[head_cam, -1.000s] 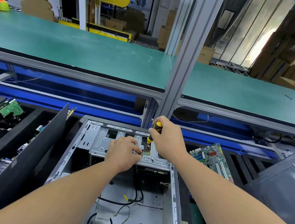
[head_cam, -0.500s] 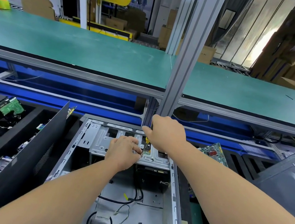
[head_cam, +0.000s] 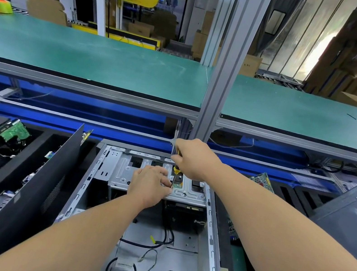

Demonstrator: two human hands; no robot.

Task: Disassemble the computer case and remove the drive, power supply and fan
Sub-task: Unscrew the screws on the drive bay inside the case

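The computer case (head_cam: 214, 213) lies open on its side on the lower tabletop, near its far edge, just below the green upper shelf (head_cam: 90, 60). Both hands work at the metal drive cage (head_cam: 123, 171) that spans the far end of the case. The right hand (head_cam: 194, 159) curls round a screwdriver (head_cam: 175, 175) with a yellow-and-black handle, shaft angled down into the cage top — most likely onto a screw that fixes the drive. The left hand (head_cam: 149, 185) rests on the cage's near edge, fingertips bent beside the tool's tip, probably to steady the cage or catch the screw; whether it pinches anything I cannot tell.

The drive (head_cam: 183, 210) appears to sit under the cage as a dark block with connectors showing at its near face, so it is not yet out. Loose black cables (head_cam: 161, 240) trail over the bare case floor; no power supply or fan is plain to see inside, and the near end of the case is cut off by the frame's lower edge.

The screw head itself is hidden behind the fingers. To the left an upright black panel (head_cam: 45, 183) screens much of a bin holding a green circuit board (head_cam: 14, 132) and wires — its contents are hard to sort out. A grey panel (head_cam: 353, 219) leans at the right edge.
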